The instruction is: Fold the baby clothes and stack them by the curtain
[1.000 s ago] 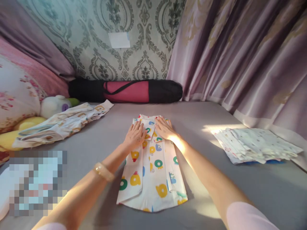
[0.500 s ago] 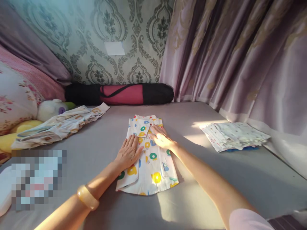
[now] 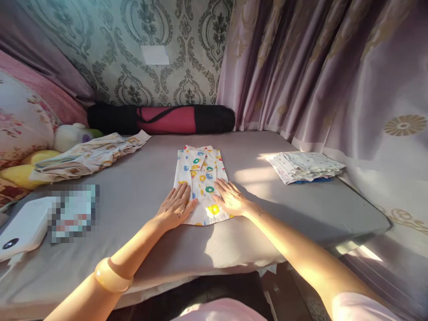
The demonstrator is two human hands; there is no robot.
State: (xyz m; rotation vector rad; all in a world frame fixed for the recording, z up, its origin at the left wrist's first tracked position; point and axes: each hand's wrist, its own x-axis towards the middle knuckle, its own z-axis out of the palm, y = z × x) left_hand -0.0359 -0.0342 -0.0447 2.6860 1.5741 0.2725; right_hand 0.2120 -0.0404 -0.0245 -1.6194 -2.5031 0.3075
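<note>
A small white shirt point(image 3: 200, 178) with colourful letter prints lies flat on the grey sheet point(image 3: 133, 178), its sides and sleeves folded inward and its collar pointing away from me. My left hand point(image 3: 177, 206) rests flat on the shirt's lower left side, fingers stretched out. On the lower right side lies my right hand point(image 3: 232, 198), also flat with its fingers extended. Both palms press on the cloth and neither hand grips it. A cream bangle point(image 3: 113, 275) circles my left forearm.
A stack of folded clothes point(image 3: 304, 167) sits at the right. Loosely laid printed clothing point(image 3: 93, 156) is at the left, near plush toys point(image 3: 72, 137). A white power bank point(image 3: 28, 227) lies front left. A black and red long bag point(image 3: 163, 119) lines the wall.
Both hands have slid down the shirt toward its hem, the right one farther. The view has shifted, so the bed's near edge now shows.
</note>
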